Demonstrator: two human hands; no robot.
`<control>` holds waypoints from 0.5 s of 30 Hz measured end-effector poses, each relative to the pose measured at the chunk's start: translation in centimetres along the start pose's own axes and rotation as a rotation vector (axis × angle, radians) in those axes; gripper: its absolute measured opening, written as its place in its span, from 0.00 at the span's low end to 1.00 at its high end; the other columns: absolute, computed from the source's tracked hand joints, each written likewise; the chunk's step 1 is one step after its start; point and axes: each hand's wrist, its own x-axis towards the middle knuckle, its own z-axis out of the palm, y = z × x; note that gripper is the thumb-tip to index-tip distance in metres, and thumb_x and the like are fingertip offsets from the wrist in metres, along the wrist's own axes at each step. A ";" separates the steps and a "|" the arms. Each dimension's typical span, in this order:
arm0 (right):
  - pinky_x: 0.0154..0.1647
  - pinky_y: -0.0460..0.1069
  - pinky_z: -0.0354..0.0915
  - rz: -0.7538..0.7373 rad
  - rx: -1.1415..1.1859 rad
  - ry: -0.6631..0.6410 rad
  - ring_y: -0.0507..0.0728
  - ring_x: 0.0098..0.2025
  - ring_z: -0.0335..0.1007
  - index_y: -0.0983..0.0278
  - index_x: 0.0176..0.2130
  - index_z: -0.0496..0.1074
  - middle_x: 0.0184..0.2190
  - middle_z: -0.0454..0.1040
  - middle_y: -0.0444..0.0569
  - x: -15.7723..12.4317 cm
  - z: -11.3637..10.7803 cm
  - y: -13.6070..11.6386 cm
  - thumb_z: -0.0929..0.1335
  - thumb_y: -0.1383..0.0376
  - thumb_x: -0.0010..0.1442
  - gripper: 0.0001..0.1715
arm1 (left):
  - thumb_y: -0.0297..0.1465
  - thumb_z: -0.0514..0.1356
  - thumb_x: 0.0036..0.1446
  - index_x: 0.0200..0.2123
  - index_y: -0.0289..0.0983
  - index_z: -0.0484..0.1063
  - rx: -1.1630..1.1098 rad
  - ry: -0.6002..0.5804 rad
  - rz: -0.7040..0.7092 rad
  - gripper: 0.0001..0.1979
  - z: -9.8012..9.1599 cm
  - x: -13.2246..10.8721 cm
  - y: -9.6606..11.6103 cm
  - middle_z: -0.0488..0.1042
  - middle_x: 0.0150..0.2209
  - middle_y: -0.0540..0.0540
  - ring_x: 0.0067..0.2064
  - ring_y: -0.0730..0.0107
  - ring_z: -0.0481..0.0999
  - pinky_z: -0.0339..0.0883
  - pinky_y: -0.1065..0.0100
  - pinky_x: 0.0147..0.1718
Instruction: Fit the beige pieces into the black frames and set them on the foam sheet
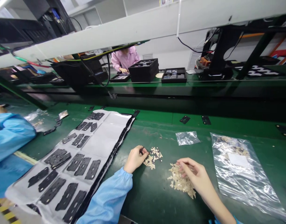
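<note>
My left hand point(135, 158) is closed in a pinch on a small dark part, right beside a small heap of tiny beige pieces point(153, 157) on the green worktop point(157, 193). My right hand point(195, 174) rests with curled fingers on a larger heap of the same beige pieces point(180, 183); what its fingertips hold is hidden. To the left lies a white sheet point(103, 140) with rows of flat black parts point(82, 163) on it.
A large clear bag with beige pieces point(241, 168) lies at the right, a small clear bag point(187, 137) behind the heaps. A co-worker's blue sleeve point(9, 137) is at the left. Across the conveyor, black trays point(174, 75) and a person in pink point(125, 59).
</note>
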 end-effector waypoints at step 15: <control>0.25 0.48 0.70 0.042 0.035 -0.007 0.57 0.30 0.72 0.63 0.31 0.75 0.31 0.77 0.51 -0.1 0.1 0.0 0.68 0.52 0.54 0.16 | 0.29 0.57 0.48 0.32 0.34 0.73 -0.357 -0.059 -0.122 0.07 -1.3 -1.4 1.6 0.74 0.27 0.47 0.27 0.71 0.74 0.66 0.73 0.22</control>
